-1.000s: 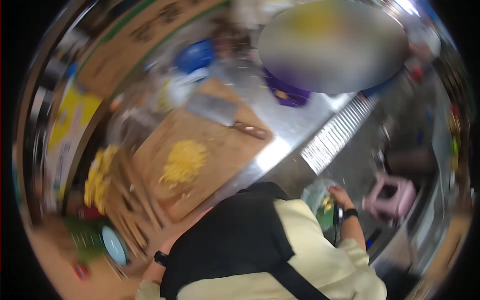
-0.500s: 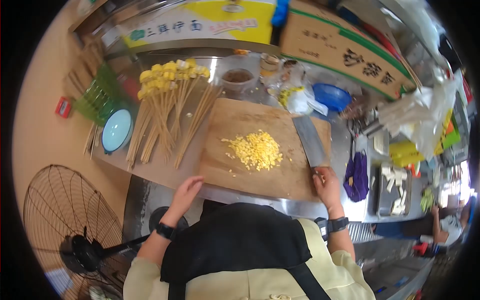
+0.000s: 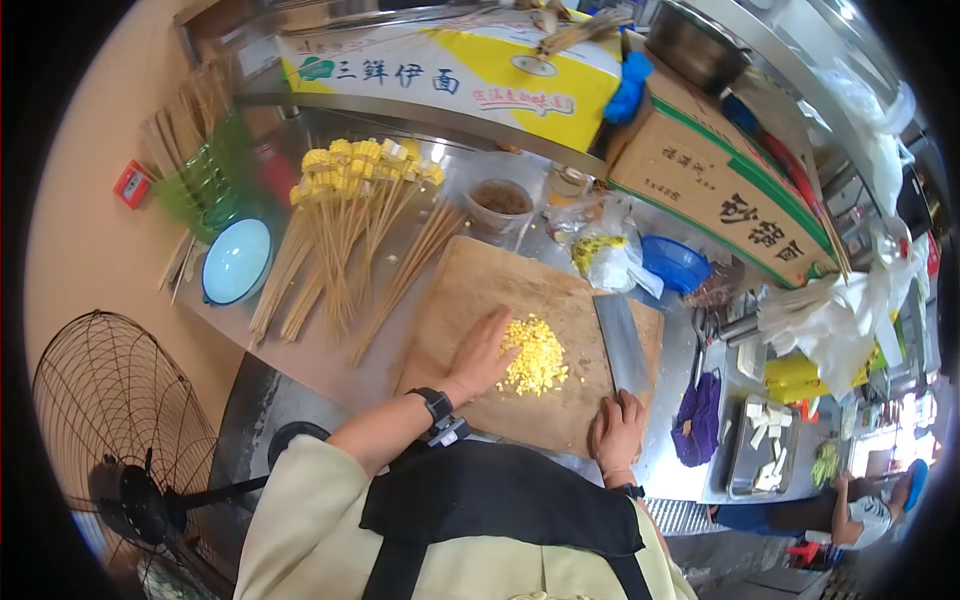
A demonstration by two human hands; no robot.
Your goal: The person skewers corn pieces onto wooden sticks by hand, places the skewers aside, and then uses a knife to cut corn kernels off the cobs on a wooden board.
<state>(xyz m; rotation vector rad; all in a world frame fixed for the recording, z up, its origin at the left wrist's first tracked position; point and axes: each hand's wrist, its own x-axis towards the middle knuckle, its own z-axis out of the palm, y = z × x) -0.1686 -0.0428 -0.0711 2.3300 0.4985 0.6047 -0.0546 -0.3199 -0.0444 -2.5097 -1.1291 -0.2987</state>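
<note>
The person's left hand [image 3: 483,355] lies open and flat on the wooden cutting board [image 3: 470,285], fingers together and pointing away from the body, their edge touching the left side of a small heap of yellow corn kernels [image 3: 537,356] near the middle of the board. The right hand [image 3: 618,432] is closed around the handle of a cleaver [image 3: 620,340] at the near right edge of the board; the broad blade shows its flat face just right of the kernels. Left of the board, on the steel counter [image 3: 335,365], bare bamboo skewers [image 3: 405,275] lie fanned out beside skewers loaded with corn pieces [image 3: 355,170]. A pale blue bowl [image 3: 237,260] sits further left, near a green basket [image 3: 200,190]. Beyond the board stand a small tub of brown stuff [image 3: 500,200], a plastic bag holding yellow bits [image 3: 605,250] and a blue bowl [image 3: 675,262], with a cardboard box [image 3: 720,190] behind. A purple cloth [image 3: 697,420] and a metal tray of pale pieces [image 3: 765,445] lie to the right, and a floor fan [image 3: 110,420] stands low on the left
</note>
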